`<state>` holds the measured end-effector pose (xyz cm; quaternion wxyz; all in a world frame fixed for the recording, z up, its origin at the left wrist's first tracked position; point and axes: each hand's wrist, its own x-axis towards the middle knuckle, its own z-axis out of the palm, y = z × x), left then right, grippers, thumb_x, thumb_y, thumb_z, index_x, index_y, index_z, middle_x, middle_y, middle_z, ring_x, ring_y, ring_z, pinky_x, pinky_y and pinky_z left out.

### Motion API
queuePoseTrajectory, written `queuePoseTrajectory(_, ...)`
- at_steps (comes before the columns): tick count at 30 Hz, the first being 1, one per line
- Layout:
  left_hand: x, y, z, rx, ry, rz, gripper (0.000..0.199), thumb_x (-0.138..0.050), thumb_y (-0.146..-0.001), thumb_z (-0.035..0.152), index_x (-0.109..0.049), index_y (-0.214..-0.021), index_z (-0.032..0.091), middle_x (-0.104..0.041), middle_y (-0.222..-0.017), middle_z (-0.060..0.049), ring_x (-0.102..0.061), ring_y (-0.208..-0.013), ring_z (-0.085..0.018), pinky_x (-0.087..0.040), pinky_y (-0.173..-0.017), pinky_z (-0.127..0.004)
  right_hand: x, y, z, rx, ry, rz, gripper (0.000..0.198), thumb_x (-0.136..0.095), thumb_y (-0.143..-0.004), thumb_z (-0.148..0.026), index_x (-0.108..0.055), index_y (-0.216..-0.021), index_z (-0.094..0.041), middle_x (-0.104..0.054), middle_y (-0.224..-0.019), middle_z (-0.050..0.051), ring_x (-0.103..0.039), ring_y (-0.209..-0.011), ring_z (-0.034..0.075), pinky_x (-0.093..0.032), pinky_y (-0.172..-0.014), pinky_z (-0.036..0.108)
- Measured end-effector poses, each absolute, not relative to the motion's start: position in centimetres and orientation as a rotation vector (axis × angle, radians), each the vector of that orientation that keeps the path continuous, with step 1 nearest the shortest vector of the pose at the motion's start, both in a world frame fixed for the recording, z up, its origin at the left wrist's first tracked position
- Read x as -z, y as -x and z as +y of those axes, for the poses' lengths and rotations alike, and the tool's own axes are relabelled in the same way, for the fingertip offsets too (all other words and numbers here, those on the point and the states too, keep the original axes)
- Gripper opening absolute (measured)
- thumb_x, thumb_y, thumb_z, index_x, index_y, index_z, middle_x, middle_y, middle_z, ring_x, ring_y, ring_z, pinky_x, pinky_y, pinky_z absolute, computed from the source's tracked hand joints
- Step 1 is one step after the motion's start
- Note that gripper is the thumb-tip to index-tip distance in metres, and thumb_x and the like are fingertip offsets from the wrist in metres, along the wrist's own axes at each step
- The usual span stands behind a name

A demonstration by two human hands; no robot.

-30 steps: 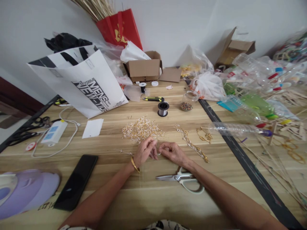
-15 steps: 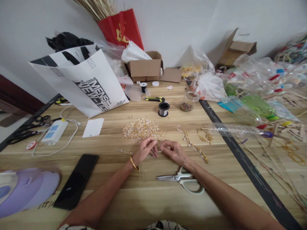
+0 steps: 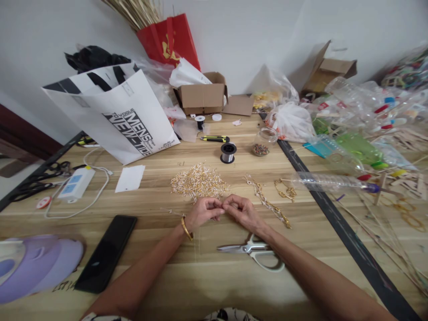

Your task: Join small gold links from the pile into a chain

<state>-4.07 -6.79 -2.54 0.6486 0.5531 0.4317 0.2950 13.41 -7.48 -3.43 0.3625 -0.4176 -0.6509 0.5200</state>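
Observation:
My left hand [image 3: 203, 211], with a gold bangle at its wrist, is closed in a pinch just in front of a pile of tiny gold and clear beads [image 3: 199, 179]. A thin beaded strand [image 3: 171, 211] runs out to the left from under it. Fingertip to fingertip with it, my right hand [image 3: 241, 211] is also pinched; whatever is between its fingers is too small to make out. Below the right wrist lie scissors [image 3: 250, 249] with pale handles, blades pointing left. Finished-looking gold and silver bead strands [image 3: 269, 200] lie to the right of my hands.
Behind the beads stand a wire spool [image 3: 228, 153], a yellow-black utility knife [image 3: 214, 138] and a glass jar [image 3: 264, 141] of small beads. A black phone [image 3: 106, 253] and a power strip [image 3: 76, 183] lie left. Plastic bottles [image 3: 361, 147] crowd the right side.
My left hand has dropped slightly from the edge of the bead pile, and its fingers have come together against my right fingertips. The right hand has barely shifted.

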Motion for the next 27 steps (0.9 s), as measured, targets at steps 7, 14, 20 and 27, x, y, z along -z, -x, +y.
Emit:
queuePoseTrajectory(7,3.0,4.2,-6.8,-0.681,-1.314,0.973,0.026,-0.067,-0.069,0.034,-0.058,-0.071,0.011,-0.054,-0.053,0.003,-0.052,-0.050,-0.007,-0.040,-0.050,-0.018,3.5,-13.4,-7.5,-1.376,1.057,-1.645,0.025,-0.055,-0.082,-0.040,-0.053,-0.077,-0.016,-0.032,-0.050,-0.008,-0.025,-0.045,0.007,-0.019,-0.043,0.020)
queuePoseTrajectory(14,2.8,4.1,-6.8,-0.689,-1.318,0.967,0.026,-0.065,-0.070,0.036,-0.057,-0.072,0.011,-0.052,-0.051,0.004,-0.050,-0.046,-0.007,-0.040,-0.048,-0.018,3.9,-13.4,-7.3,-1.399,1.042,-1.624,0.024,-0.054,-0.083,-0.040,-0.053,-0.079,-0.016,-0.032,-0.049,-0.008,-0.025,-0.044,0.007,-0.019,-0.042,0.019)
queuePoseTrajectory(20,2.4,4.1,-6.8,-0.710,-1.306,0.992,0.023,-0.067,-0.069,0.032,-0.058,-0.069,0.011,-0.052,-0.053,0.004,-0.049,-0.049,-0.006,-0.039,-0.049,-0.017,3.7,-13.4,-7.4,-1.375,1.054,-1.638,0.024,-0.054,-0.083,-0.039,-0.054,-0.079,-0.016,-0.033,-0.049,-0.008,-0.029,-0.043,0.007,-0.023,-0.042,0.019)
queuePoseTrajectory(27,1.8,4.4,-6.8,-0.678,-1.294,0.972,0.024,-0.066,-0.071,0.033,-0.059,-0.070,0.010,-0.062,-0.067,-0.002,-0.047,-0.046,-0.004,-0.036,-0.045,-0.017,3.8,-13.5,-7.4,-1.309,1.109,-1.644,0.024,-0.049,-0.086,-0.039,-0.054,-0.092,-0.016,-0.035,-0.047,-0.008,-0.030,-0.039,0.007,-0.024,-0.039,0.019)
